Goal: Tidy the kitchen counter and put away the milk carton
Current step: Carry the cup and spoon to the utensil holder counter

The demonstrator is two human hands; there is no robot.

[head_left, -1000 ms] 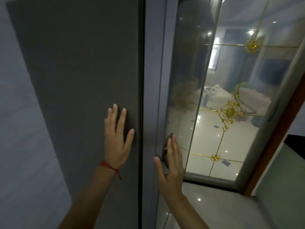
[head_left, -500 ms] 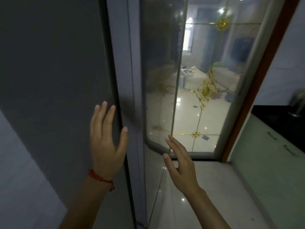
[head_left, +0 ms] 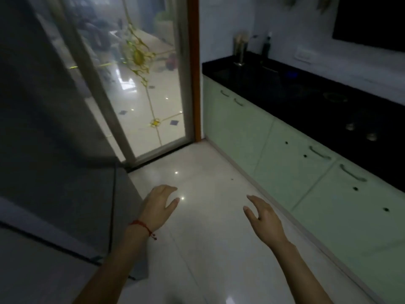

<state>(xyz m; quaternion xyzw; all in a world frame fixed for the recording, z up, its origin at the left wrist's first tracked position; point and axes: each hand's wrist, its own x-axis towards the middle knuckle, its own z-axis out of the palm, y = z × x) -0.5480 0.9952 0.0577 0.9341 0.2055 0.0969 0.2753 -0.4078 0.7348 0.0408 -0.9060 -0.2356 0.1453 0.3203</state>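
Both hands are out in front over the white floor (head_left: 208, 249), and both are empty. The left hand (head_left: 158, 206) is loose, with fingers a little bent and spread. It has a red string (head_left: 142, 226) around the wrist. It is just beside the grey fridge (head_left: 54, 161) but it is not touching it. The right hand (head_left: 263, 215) is loose too, fingers apart, holding nothing.

The fridge doors look closed, so what is inside cannot be seen. The milk carton is not in sight anywhere.

On the right is a long black counter (head_left: 306, 95) on top of pale green cupboards (head_left: 285, 154). The cupboard doors are all shut, so nothing inside them shows. At the far end of the counter stands a shiny cup-like holder (head_left: 240, 49) with some pale sticks in it; they are too blurry to tell what they are. Near it stands a dark bottle (head_left: 267, 46). Two small round knobs (head_left: 361, 131) sit on the counter closer in.

Behind the fridge is a glass door (head_left: 153, 95) with gold patterns.
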